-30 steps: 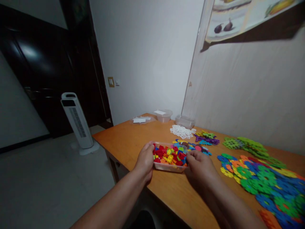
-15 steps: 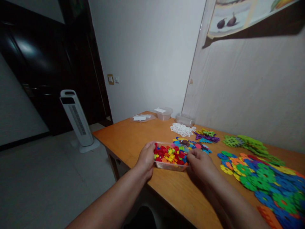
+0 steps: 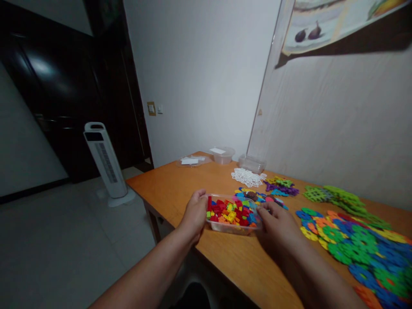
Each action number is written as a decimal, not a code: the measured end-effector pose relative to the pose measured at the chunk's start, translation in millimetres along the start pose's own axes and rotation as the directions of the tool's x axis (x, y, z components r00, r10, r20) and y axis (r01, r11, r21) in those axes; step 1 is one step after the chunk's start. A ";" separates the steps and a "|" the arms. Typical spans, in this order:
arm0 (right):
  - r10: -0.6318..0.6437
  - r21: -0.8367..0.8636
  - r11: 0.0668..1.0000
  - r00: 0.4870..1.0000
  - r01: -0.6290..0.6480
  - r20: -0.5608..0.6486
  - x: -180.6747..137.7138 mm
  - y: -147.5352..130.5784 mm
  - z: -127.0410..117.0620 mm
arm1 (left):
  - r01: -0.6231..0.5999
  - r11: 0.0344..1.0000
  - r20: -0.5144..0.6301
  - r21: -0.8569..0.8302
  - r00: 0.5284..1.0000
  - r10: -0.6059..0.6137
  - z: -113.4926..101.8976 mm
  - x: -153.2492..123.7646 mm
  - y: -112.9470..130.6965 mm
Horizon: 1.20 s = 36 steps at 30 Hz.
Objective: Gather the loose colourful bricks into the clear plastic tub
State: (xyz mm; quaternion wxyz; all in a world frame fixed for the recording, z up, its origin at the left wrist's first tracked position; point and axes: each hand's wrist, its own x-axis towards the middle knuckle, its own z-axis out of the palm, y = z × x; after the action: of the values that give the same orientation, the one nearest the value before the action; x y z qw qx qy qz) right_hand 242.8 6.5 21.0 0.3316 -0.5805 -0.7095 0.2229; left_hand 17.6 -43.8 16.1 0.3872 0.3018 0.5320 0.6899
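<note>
Between my two hands is a clear plastic container [image 3: 232,228] full of small building bricks [image 3: 230,212] in red, yellow, orange, green and blue. My left hand [image 3: 195,214] grips its left end, thumb up along the rim. At the right end, my right hand [image 3: 276,221] is closed on the rim, with the fingers curled and partly hidden. The container is at the near edge of the wooden table [image 3: 167,184]. Just behind it lie colourful flat pieces [image 3: 254,195], partly covered by the container and my right hand.
Interlocking plastic discs [image 3: 354,240] spread over the table's right side, with green lattice pieces [image 3: 344,197] behind. White lattice pieces [image 3: 247,177], a clear box [image 3: 252,164], a round tub [image 3: 222,155] and lids [image 3: 191,161] sit farther back. A tower fan [image 3: 107,165] stands on the floor.
The container has shifted very slightly toward me, with both hands still on it. My right hand has moved a little to the right. The whole view has tilted slightly.
</note>
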 end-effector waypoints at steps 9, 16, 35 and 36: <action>-0.436 -0.122 0.894 0.899 0.430 -0.028 -4.3 -2.3 6.5 | -0.655 0.620 0.588 0.432 0.726 0.357 -5.8 -15.4 29.6; -0.470 -0.106 0.879 0.882 0.464 -0.032 0.9 7.9 15.2 | -0.760 0.452 0.712 0.468 0.627 0.317 0.2 -12.5 34.8; -0.484 -0.087 0.875 0.870 0.477 -0.099 4.7 11.3 14.1 | -0.784 0.241 0.752 0.572 0.618 0.228 18.2 4.0 37.4; -0.478 -0.096 0.878 0.873 0.469 -0.099 4.8 11.2 13.4 | -0.795 0.223 0.769 0.564 0.604 0.209 20.0 3.8 38.9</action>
State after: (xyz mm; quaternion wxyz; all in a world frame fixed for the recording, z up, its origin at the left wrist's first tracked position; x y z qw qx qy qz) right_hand 240.1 14.6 4.9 0.3976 -0.4126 -0.8161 0.0750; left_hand 23.9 -35.7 58.8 0.0382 0.7992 0.5333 0.2747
